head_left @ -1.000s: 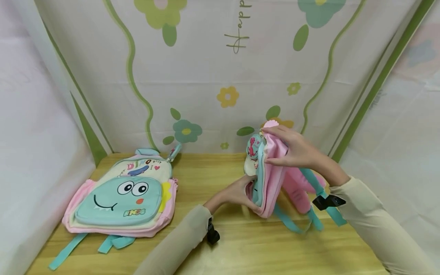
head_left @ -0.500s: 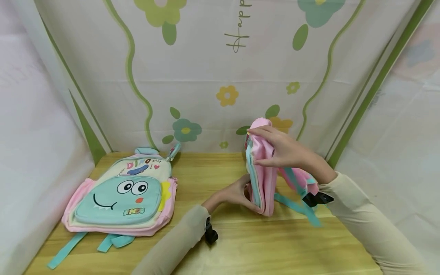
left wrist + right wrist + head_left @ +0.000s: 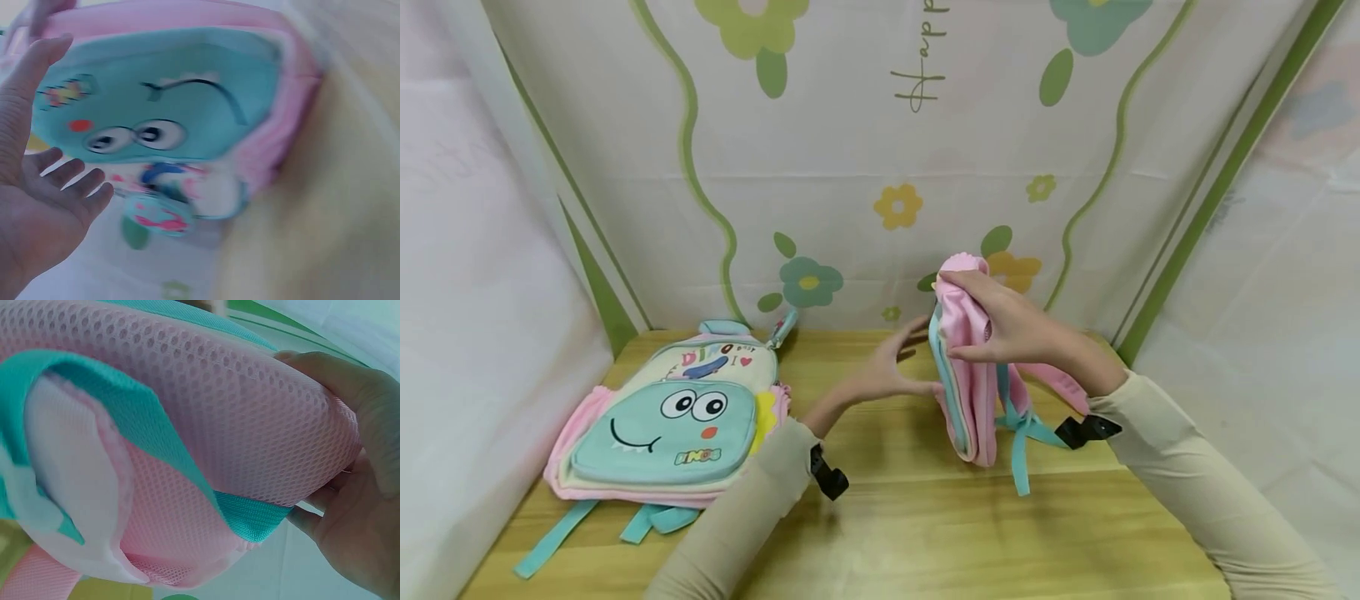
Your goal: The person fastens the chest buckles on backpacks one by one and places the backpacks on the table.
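On the right of the table in the head view, a small pink and teal backpack [image 3: 966, 367] stands on edge, turned side-on. My right hand [image 3: 1015, 327] grips its upper side, fingers over the far edge and thumb on the near face. In the right wrist view that hand [image 3: 359, 481] holds the pink mesh back panel [image 3: 250, 419], with a teal strap [image 3: 150, 419] hanging loose. My left hand [image 3: 880, 371] is spread beside the bag's front, thumb close to it. The left wrist view shows the teal dinosaur-face pocket [image 3: 206, 94] and a dangling oval charm [image 3: 159, 214], blurred.
A matching backpack [image 3: 662, 429] lies face up at the left of the wooden table [image 3: 895, 533], its teal straps [image 3: 553, 540] trailing toward the front. A flower-printed cloth [image 3: 850, 142] hangs behind the table and along both sides.
My left hand has let go of the bag's lower front and moved up and left, fingers spreading. The bag has turned further side-on and shifted left, with my right hand still gripping it.
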The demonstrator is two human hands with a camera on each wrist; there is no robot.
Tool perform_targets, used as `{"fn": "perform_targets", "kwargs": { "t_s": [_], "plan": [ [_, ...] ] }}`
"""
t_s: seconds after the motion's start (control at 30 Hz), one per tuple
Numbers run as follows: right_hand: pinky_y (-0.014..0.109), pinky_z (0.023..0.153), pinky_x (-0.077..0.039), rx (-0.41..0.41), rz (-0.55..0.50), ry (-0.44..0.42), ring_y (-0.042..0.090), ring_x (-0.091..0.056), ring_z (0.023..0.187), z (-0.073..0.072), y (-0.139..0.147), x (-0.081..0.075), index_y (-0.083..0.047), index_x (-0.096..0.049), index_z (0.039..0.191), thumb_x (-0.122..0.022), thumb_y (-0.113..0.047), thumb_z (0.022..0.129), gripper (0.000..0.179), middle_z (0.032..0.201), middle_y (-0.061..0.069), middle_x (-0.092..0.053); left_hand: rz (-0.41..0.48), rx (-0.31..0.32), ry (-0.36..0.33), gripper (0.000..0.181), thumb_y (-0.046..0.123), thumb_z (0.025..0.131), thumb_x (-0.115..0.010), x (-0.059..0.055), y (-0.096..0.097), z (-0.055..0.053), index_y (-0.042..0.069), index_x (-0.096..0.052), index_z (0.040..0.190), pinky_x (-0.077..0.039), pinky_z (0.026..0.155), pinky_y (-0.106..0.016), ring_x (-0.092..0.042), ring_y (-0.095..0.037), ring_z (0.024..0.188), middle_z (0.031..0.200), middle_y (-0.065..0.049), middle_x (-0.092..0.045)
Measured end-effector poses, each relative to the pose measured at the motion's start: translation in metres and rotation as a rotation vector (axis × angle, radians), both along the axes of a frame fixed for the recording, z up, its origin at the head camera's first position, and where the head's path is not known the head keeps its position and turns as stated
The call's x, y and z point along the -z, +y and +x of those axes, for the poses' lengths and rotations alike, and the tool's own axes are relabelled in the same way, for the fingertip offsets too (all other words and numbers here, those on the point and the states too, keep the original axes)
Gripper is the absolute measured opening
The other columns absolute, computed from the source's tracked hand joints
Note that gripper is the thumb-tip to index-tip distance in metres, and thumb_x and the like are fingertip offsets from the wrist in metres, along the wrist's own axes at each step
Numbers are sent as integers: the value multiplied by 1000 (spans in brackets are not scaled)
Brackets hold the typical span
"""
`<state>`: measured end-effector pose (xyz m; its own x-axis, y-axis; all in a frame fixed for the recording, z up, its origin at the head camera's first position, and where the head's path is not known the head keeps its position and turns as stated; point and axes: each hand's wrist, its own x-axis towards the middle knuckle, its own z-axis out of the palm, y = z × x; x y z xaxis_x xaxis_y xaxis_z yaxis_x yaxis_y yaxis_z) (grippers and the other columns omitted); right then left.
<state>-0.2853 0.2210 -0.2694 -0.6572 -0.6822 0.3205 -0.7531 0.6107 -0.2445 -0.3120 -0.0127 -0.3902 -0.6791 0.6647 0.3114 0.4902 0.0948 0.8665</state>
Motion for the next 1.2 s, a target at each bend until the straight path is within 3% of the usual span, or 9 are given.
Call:
{"fn": "perform_targets", "kwargs": {
  "t_s": [0.13, 0.23, 0.43, 0.6, 0.87, 1.2],
  "plan": [
    [49, 93, -52, -7, -23, -12, 31, -58, 117, 0, -2, 2, -5, -33, 154, -90, -25, 76, 98, 148, 16, -47, 101, -55, 69, 103, 15, 81, -85, -31, -5, -1, 14, -21, 163, -34, 121, -50, -36, -32, 150, 166, -8, -30],
    [49, 93, -52, -9, -43, -18, 30, -57, 116, 1, -4, 4, -6, -33, 154, -90, -24, 76, 98, 147, 15, -48, 115, -109, 123, 99, 14, 82, -84, -49, -7, -2, 14, -25, 161, -35, 120, -48, -37, -29, 149, 165, -6, -30],
    [52, 99, -49, -35, -89, -32, 31, -51, 125, 1, -10, 9, -1, -30, 155, -89, -22, 77, 99, 150, 17, -44, 82, -155, 226, 91, 19, 84, -82, -71, -6, -6, 15, -31, 159, -37, 119, -46, -37, -25, 148, 163, -6, -34],
    [52, 107, -45, -46, -119, -58, 30, -44, 135, 1, -16, 14, 0, -26, 157, -90, -22, 77, 104, 156, 16, -37, 68, -143, 227, 91, 21, 84, -82, -75, -9, -7, 11, -31, 159, -37, 119, -48, -40, -23, 146, 161, -8, -37],
    [54, 112, -42, -80, -106, -91, 30, -38, 144, 0, -23, 20, -3, -16, 161, -89, -28, 78, 113, 163, 14, -28, 40, -159, 199, 82, 19, 87, -81, -68, -22, -6, 9, -37, 156, -37, 120, -45, -44, -24, 141, 154, -8, -43],
    [59, 120, -29, 1, -7, -202, 32, -16, 156, -1, -20, 28, -11, -3, 165, -88, -49, 75, 129, 171, 12, -10, 18, -180, 195, 73, 15, 86, -81, -69, -40, -3, 6, -46, 150, -39, 118, -42, -47, -25, 138, 149, -12, -45]
  ]
}}
